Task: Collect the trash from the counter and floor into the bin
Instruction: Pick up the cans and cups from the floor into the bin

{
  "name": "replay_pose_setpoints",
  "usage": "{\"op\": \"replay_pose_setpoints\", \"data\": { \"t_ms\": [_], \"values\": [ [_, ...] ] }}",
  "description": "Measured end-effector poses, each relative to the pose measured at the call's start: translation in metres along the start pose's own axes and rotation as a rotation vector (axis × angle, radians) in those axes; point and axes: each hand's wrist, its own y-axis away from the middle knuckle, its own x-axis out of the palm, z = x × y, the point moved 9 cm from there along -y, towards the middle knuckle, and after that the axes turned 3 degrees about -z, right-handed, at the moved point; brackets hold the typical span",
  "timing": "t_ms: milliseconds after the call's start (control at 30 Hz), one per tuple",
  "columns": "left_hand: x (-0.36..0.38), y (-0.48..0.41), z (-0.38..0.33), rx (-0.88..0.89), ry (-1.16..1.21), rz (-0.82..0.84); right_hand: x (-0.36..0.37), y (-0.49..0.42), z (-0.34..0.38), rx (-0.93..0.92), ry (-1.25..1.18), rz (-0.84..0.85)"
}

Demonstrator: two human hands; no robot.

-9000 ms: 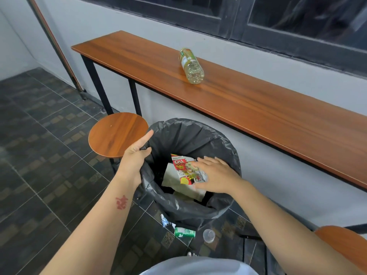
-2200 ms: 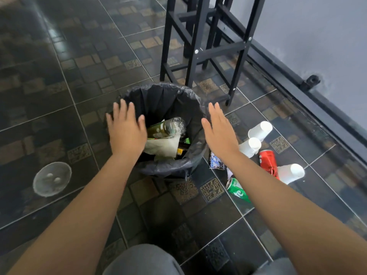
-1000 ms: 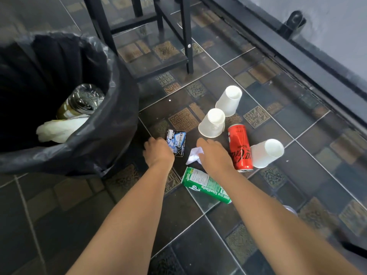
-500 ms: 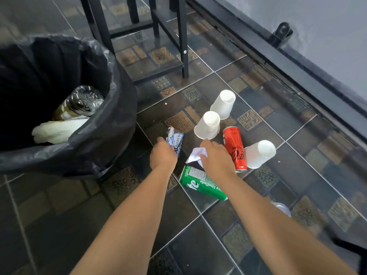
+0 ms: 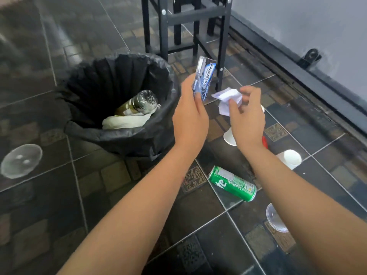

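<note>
Cylindrical green can (image 5: 232,183) lying on glossy tile floor (image 5: 49,215). Left hand (image 5: 190,120) pinching flat blue gum packet (image 5: 205,76); right hand (image 5: 246,120) gripping crumpled white paper (image 5: 226,96). Both raised off floor since 0.5 s ago, now beside black-lined bin (image 5: 119,135).

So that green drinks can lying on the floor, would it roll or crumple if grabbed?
The green drinks can lies on its side on smooth tiles, so a nudge would probably set it rolling. Its wall looks undented, so it likely keeps its shape under a gentle grip. Whether it is empty cannot be seen.
</note>
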Motion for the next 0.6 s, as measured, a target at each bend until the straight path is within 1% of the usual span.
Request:
{"op": "replay_pose_setpoints", "data": {
  "t_ms": [100, 167, 233, 333, 433, 500, 600],
  "values": [
    [-0.051, -0.022, -0.009, 0.087, -0.039, -0.097, 0.026, 0.001, 0.056, -0.114, -0.119, 0.035],
    [-0.086, -0.036, 0.004, 0.054, -0.144, -0.157, 0.048, 0.005, 0.086, -0.176, -0.129, 0.095],
    [-0.117, -0.043, 0.025, -0.021, -0.273, -0.181, 0.068, 0.009, 0.11, -0.236, -0.122, 0.153],
    [-0.143, -0.046, 0.059, -0.134, -0.494, -0.109, 0.098, 0.015, 0.128, -0.298, -0.056, 0.276],
    [-0.146, -0.044, 0.083, -0.198, -0.69, 0.03, 0.129, 0.024, 0.127, -0.379, 0.116, 0.45],
    [-0.142, -0.042, 0.086, -0.162, -0.766, 0.088, 0.139, 0.031, 0.123, -0.456, 0.236, 0.502],
    [-0.136, -0.04, 0.077, -0.027, -0.828, 0.057, 0.13, 0.036, 0.121, -0.509, 0.226, 0.444]
  ]
}}
